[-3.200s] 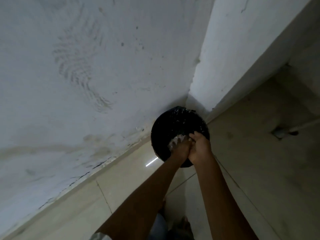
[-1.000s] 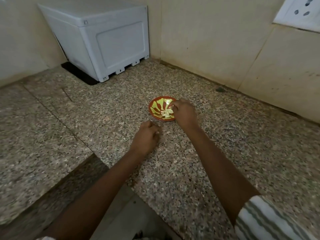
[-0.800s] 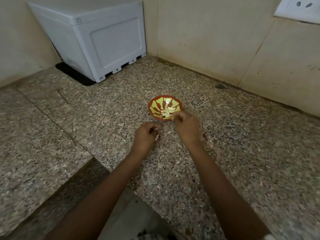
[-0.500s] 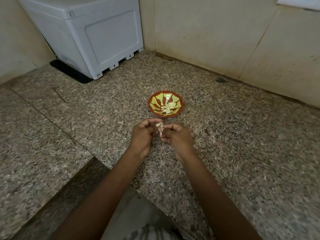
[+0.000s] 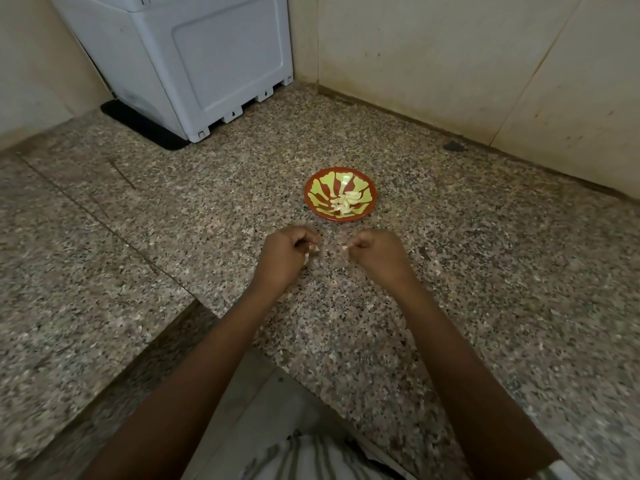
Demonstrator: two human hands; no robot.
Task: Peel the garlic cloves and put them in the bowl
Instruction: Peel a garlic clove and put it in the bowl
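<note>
A small red bowl [image 5: 369,188] with a yellow-green pattern sits on the granite counter and holds several peeled garlic cloves [image 5: 344,203]. Just in front of it my left hand [image 5: 285,256] has its fingers curled round a garlic clove [image 5: 314,250], whose pale tip shows at the fingertips. A short gap to the right, my right hand [image 5: 375,252] pinches a small pale scrap of garlic skin [image 5: 344,248]. Both hands hover low over the counter, apart from each other and from the bowl.
A white appliance [image 5: 194,60] stands on a black mat [image 5: 142,124] at the back left corner. Tiled walls [image 5: 450,64] close off the back and right. The granite counter [image 5: 485,271] has an inside corner edge at the lower left, with floor below.
My hands, joined on the clove half a second ago, have pulled apart sideways, the right one taking a scrap of skin. Earlier the right hand was at the bowl.
</note>
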